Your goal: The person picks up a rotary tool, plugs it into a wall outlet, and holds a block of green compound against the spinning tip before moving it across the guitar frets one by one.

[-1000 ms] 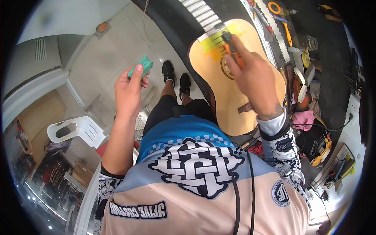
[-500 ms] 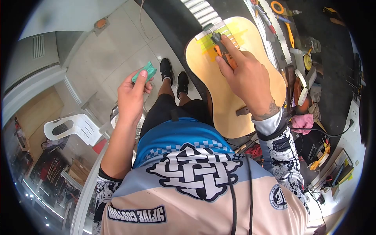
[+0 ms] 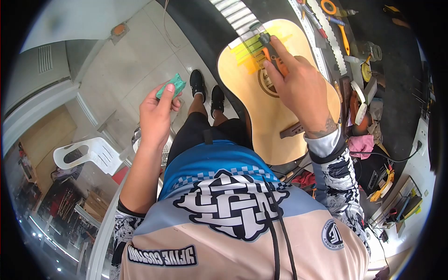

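Note:
Between the thumb and fingers of my left hand is a green block, held over the floor. My right hand grips an orange and black tool, its dark head over the end of the fretboard. Beneath it lies a guitar body with a light wood top, a partly hidden sound hole and a dark bridge. Yellow tape covers the top on both sides of the fretboard.
A white ruler and a wavy white strip lie right of the guitar. Farther right are an orange tape roll, a pink cloth and a black cable. A white chair stands at the left.
My right hand has shifted slightly up and right with the tool, and part of the sound hole now shows. My left hand is almost unmoved, still with the green block.

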`<state>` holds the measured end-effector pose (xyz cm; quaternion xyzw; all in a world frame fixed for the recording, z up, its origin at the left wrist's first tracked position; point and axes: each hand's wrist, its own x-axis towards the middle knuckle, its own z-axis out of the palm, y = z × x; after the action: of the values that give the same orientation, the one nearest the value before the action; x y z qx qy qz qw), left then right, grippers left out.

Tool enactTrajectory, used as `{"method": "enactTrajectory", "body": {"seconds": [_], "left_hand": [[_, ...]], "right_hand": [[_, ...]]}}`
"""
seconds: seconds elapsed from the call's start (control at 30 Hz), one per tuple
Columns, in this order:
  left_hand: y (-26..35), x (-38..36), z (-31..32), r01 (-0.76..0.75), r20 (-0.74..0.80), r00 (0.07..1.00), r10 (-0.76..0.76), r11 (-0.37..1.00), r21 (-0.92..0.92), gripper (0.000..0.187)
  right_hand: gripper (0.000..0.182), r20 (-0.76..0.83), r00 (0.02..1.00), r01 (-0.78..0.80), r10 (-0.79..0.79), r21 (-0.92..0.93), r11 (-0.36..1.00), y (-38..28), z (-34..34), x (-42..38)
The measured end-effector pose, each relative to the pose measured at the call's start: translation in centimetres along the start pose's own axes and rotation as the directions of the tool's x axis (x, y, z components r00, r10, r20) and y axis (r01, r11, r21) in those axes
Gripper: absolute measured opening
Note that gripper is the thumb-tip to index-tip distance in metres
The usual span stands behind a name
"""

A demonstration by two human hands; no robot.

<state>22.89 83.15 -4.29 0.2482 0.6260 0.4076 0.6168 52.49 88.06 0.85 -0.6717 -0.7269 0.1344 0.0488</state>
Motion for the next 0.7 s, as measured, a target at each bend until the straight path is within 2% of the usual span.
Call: {"method": "enactTrajectory", "body": {"seconds": [0.17,0.57,0.7], "left_hand": [[0.1,0.1,0.1,0.006,0.000,1.000,-0.006,1.000,0.003,0.038],[0.1,0.3,1.1,0.006,-0.012,1.000,-0.005,1.000,0.012,0.039],[-0.2,0.4,1.2,0.009,-0.005,1.000,-0.009,1.000,0.006,0.040]], "right_hand": [[0.049,-0.103,0.995,0.008,-0.009,-0.012,1.000,1.4,0.1,0.7],[0.049,-0.014,0.996,0.090,-0.089,0.067,0.994,-1.0,0.3,-0.9],[0.049,0.023,0.996,0.080,-0.081,0.039,0.996,-1.3,0.5,-0.9]]}}
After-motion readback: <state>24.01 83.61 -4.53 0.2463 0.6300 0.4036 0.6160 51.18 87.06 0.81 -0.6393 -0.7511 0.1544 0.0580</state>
